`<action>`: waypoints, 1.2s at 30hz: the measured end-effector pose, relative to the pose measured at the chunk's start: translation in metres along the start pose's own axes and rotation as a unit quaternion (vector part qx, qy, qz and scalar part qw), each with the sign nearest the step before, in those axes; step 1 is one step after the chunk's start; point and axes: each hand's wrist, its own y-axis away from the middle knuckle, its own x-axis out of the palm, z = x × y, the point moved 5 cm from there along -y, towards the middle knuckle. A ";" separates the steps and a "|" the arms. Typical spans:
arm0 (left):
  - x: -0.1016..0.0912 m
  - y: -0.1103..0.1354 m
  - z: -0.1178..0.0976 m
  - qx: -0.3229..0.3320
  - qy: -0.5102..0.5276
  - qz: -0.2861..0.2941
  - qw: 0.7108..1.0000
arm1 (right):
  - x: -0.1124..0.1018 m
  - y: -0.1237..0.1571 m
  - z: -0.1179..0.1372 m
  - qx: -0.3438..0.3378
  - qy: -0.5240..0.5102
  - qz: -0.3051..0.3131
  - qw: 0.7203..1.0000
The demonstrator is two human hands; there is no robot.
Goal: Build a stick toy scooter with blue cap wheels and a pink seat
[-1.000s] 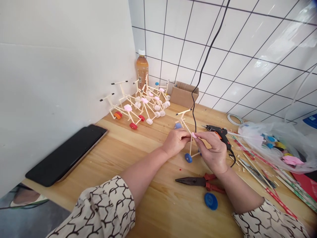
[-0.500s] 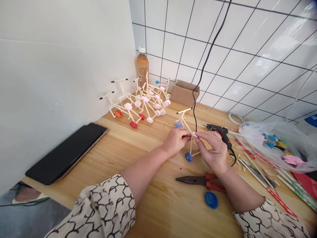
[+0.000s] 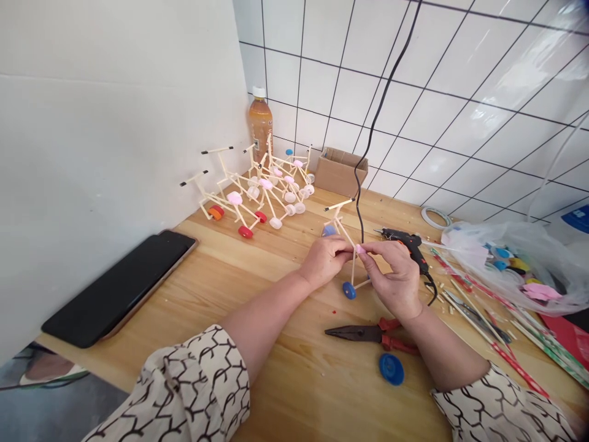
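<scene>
A small bicycle model (image 3: 343, 222) made of wooden sticks, with blue bottle-cap wheels (image 3: 349, 290), stands at the table's middle. My left hand (image 3: 326, 261) grips its frame from the left, hiding part of the sticks. My right hand (image 3: 393, 276) pinches a small pink piece (image 3: 359, 249) between finger and thumb, pressing it against the frame's top. The two hands nearly touch at the fingertips. A hot glue gun (image 3: 407, 242) lies just beyond my right hand.
Needle-nose pliers (image 3: 363, 333) with red handles and a loose blue cap (image 3: 391, 369) lie near my forearms. Several stick bicycles (image 3: 257, 196) crowd the far corner. A phone (image 3: 122, 288), cardboard box (image 3: 339, 172), tape roll (image 3: 435, 217), plastic bag (image 3: 510, 270) and black cable (image 3: 368, 153) surround them.
Both hands and the model stay almost still. The whole view has drifted slightly as my head moves.
</scene>
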 end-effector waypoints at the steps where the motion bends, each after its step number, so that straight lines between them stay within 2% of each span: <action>1: 0.000 0.000 0.000 0.001 0.001 0.000 1.000 | 0.000 0.000 0.000 -0.003 0.003 -0.001 1.000; 10: -0.001 0.000 -0.002 0.000 0.000 -0.006 1.000 | -0.001 0.002 0.000 -0.018 0.040 -0.015 0.999; 14: -0.001 0.000 -0.001 0.004 -0.001 -0.006 1.000 | -0.001 0.003 0.002 -0.062 0.093 -0.015 0.994; 19: -0.001 0.000 -0.002 0.011 0.000 -0.007 1.000 | -0.003 0.003 0.011 -0.139 0.175 -0.020 0.975; 22: -0.002 0.000 -0.002 0.019 -0.001 -0.008 1.000 | -0.002 0.004 0.016 -0.162 0.206 -0.010 0.965; 36: -0.001 -0.001 0.000 0.018 0.006 -0.013 1.000 | 0.002 0.003 0.020 -0.155 0.241 0.013 0.958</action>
